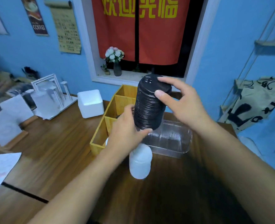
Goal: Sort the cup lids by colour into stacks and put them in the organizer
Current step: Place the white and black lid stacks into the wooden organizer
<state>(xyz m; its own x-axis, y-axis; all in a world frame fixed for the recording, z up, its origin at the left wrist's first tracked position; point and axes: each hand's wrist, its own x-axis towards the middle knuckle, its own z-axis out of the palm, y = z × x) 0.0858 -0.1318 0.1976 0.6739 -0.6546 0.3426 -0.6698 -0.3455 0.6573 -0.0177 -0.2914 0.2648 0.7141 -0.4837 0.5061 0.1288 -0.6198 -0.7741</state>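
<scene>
As fingers of left hand (125, 126) and right hand (182, 104) grasp the black lid stack (149, 109), a white lid stack (140, 162) lies nearby.

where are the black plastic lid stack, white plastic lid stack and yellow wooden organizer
black plastic lid stack (149, 109), head view, ribbed side
white plastic lid stack (140, 162), head view, middle of its side
yellow wooden organizer (98, 150), head view, near end wall
</scene>
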